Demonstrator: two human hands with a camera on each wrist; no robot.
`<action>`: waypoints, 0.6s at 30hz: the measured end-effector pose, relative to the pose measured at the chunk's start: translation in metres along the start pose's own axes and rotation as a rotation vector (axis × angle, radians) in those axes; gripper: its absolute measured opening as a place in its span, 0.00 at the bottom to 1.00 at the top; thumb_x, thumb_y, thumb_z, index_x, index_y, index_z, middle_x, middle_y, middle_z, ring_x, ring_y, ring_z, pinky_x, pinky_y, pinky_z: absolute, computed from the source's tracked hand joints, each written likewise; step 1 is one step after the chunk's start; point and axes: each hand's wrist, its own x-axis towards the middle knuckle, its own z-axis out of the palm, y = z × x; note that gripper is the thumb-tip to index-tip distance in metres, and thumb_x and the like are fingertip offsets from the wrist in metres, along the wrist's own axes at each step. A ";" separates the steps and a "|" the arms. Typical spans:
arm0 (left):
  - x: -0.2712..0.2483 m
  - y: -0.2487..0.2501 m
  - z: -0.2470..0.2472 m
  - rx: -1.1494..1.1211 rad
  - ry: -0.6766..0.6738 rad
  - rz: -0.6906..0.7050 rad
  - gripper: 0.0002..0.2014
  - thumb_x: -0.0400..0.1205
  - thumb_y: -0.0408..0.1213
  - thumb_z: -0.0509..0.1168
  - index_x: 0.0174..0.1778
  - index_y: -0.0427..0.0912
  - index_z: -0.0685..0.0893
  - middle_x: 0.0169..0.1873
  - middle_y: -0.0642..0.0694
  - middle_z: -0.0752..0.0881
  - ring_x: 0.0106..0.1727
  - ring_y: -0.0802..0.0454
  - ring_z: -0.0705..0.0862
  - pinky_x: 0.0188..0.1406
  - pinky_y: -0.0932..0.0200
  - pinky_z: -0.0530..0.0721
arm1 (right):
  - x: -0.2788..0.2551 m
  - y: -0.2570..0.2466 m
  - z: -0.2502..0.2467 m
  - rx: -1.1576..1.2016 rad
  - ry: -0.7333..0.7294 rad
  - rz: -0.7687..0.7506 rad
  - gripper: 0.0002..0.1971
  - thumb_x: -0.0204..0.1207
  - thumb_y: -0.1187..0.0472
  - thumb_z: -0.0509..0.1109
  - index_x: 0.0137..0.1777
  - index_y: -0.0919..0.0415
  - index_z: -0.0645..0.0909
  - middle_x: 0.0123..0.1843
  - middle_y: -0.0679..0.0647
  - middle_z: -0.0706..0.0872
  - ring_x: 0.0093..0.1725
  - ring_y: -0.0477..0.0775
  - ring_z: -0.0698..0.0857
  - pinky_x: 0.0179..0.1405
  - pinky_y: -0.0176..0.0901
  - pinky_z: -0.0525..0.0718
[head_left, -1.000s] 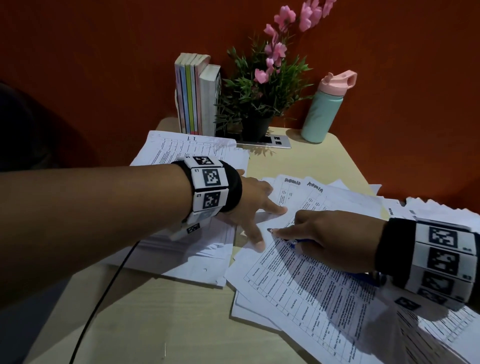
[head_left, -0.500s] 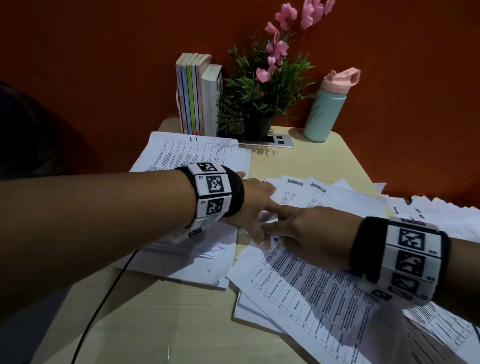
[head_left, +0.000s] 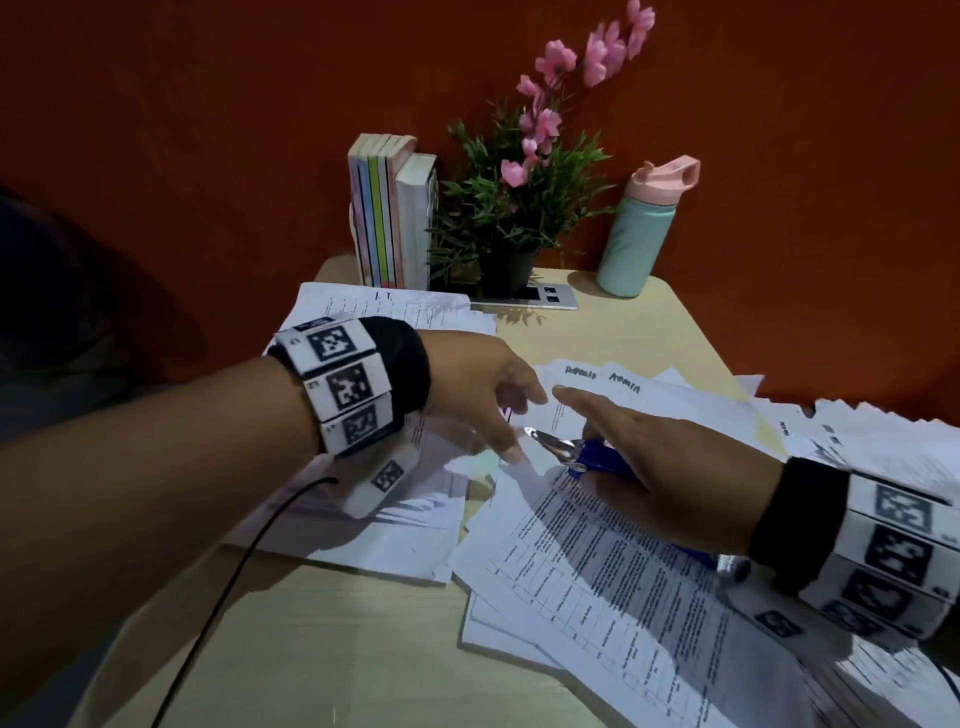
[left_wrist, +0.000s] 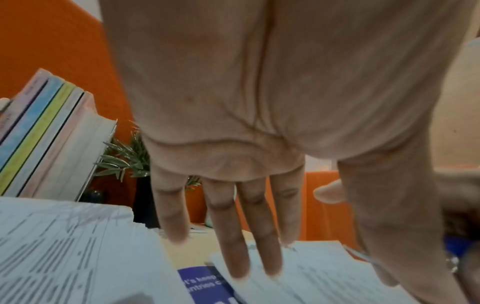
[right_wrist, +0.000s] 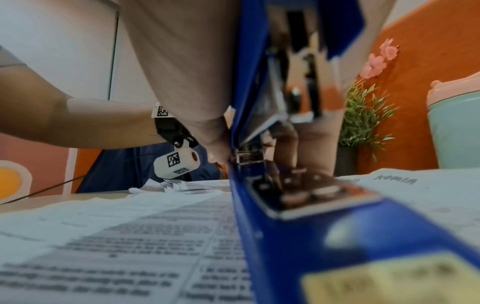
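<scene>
My right hand (head_left: 623, 441) grips a blue stapler (head_left: 571, 452), index finger stretched out along its top. The stapler's metal nose points at the top left corner of a printed sheet (head_left: 597, 545). In the right wrist view the stapler (right_wrist: 285, 226) stands open over the paper (right_wrist: 130, 236). My left hand (head_left: 506, 415) reaches in from the left with straight fingers on the sheets' corner, the thumb just left of the stapler's nose. The left wrist view shows my left hand (left_wrist: 246, 236) with its fingertips (left_wrist: 239, 271) touching the white paper (left_wrist: 311, 273).
A second paper stack (head_left: 374, 525) lies left on the beige table (head_left: 337, 649), and more loose sheets (head_left: 872, 431) spread to the right. Upright books (head_left: 389, 208), a potted plant (head_left: 514, 208) and a teal bottle (head_left: 639, 234) stand at the back. A black cable (head_left: 228, 582) hangs from my left wrist.
My right hand has moved left to meet the left hand and lifted a little, so the stapler's metal nose now shows at the paper's corner. The left hand stayed on the sheets.
</scene>
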 end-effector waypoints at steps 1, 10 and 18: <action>-0.002 0.000 0.001 -0.066 -0.006 0.004 0.30 0.75 0.53 0.77 0.73 0.54 0.80 0.60 0.58 0.88 0.59 0.60 0.85 0.65 0.61 0.82 | -0.001 -0.001 -0.001 0.004 0.009 0.006 0.39 0.82 0.45 0.63 0.81 0.30 0.38 0.69 0.43 0.81 0.56 0.55 0.84 0.54 0.54 0.84; -0.014 0.003 0.017 -0.761 0.093 -0.125 0.04 0.81 0.28 0.71 0.44 0.37 0.90 0.42 0.38 0.92 0.40 0.49 0.92 0.56 0.54 0.89 | -0.002 -0.021 -0.005 -0.003 0.092 0.032 0.33 0.83 0.44 0.62 0.81 0.36 0.46 0.70 0.42 0.81 0.55 0.53 0.85 0.52 0.49 0.84; -0.047 0.002 0.028 -0.974 0.197 -0.210 0.04 0.80 0.29 0.73 0.49 0.34 0.90 0.38 0.41 0.92 0.33 0.53 0.89 0.39 0.63 0.88 | -0.008 -0.044 -0.012 -0.125 0.064 -0.006 0.29 0.85 0.43 0.58 0.81 0.41 0.49 0.78 0.43 0.72 0.60 0.55 0.83 0.55 0.51 0.84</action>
